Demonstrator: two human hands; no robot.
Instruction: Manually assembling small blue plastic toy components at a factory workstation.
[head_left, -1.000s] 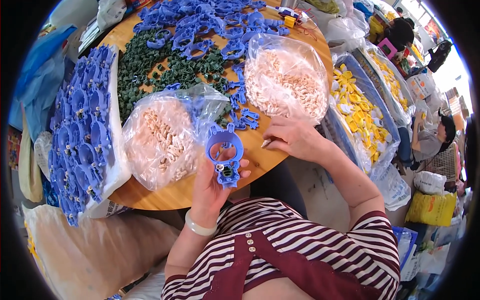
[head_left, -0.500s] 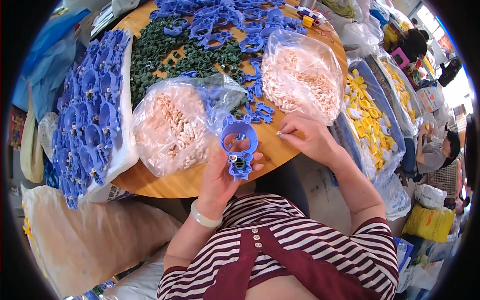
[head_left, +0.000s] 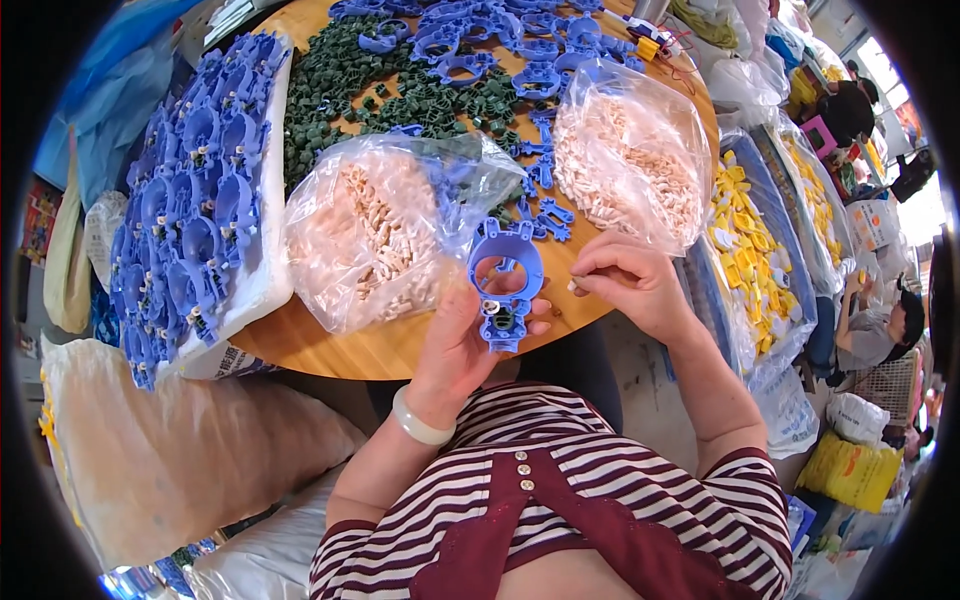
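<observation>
Upright in my left hand (head_left: pixel 458 325) is a blue plastic part (head_left: pixel 508 268) with a round ring and two small ears. A small white piece and a dark green piece sit in its lower section. To its right, my right hand (head_left: pixel 632 280) pinches a small pale piece (head_left: pixel 573 286) between thumb and fingertips, apart from the blue part. Behind my left hand lies a clear plastic bag (head_left: pixel 330 245) of small pale pieces. A second bag (head_left: pixel 640 160) of the same kind rests just beyond my right hand.
A white foam board (head_left: pixel 262 210) at the left carries rows of blue parts. Dark green pieces (head_left: pixel 440 110) and loose blue parts (head_left: pixel 465 40) cover the far side of the round wooden table (head_left: pixel 330 358). Yellow parts (head_left: pixel 750 250) fill a crate at the right, where another person (head_left: pixel 870 325) sits farther off.
In the picture, both hands and the table have shifted slightly right. My right hand's fingers have closed in, and the pale piece now shows more clearly at their tips.
</observation>
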